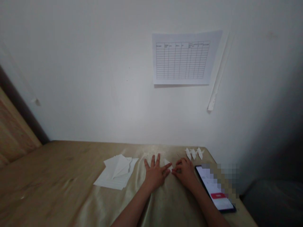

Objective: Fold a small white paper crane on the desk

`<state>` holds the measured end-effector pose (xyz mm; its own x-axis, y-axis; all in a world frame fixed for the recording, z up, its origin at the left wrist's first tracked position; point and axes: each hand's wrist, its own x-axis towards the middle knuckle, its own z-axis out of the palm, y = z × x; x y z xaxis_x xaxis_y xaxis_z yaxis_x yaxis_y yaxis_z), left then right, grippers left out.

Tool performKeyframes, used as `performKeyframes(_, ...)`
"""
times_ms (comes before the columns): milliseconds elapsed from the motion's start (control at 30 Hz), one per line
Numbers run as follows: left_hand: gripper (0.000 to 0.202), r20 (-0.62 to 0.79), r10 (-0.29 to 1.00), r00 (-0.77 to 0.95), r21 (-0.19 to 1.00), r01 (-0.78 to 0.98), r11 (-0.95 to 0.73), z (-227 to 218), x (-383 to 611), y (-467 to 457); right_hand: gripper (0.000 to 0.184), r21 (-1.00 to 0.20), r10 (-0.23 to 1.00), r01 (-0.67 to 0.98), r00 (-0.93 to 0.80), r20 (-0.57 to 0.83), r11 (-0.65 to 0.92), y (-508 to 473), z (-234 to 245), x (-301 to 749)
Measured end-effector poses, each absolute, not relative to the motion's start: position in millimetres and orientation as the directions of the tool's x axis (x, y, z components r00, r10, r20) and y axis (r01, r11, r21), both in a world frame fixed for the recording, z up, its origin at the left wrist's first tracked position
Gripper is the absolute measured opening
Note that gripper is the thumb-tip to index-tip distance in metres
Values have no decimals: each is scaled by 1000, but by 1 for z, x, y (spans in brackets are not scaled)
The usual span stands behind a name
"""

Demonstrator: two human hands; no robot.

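A small piece of folded white paper lies on the cloth between my two hands, partly hidden by fingers. My left hand is open, its fingers spread on the cloth, with index finger and thumb against the paper. From the other side, my right hand curls inward, thumb and fingertips closed together at the paper's right edge. Beyond it stand three small folded paper figures, shaped like cranes, in a row near the back right corner. Left of my left hand is a loose stack of white paper sheets, some folded.
A phone with a lit screen lies beside my right forearm, partly blurred out. The table has a shiny gold-beige cloth and meets a white wall, where a printed grid sheet hangs. Wooden furniture stands at far left.
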<state>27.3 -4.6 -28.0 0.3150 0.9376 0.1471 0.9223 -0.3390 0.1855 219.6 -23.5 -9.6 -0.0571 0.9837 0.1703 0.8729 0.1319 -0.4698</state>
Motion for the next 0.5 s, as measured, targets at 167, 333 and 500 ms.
performKeyframes(167,47,116,960,257,189,943,-275,-23,28,-3,8,-472,983,874,-34,182,118,-25,-9,217)
performKeyframes(333,47,150,960,235,174,950,-259,-27,30,-1,9,-478,985,871,-29,170,108,-26,-7,216)
performKeyframes(500,50,160,969,187,166,963,-213,-29,30,1,8,-475,984,872,-37,174,117,-25,-7,217)
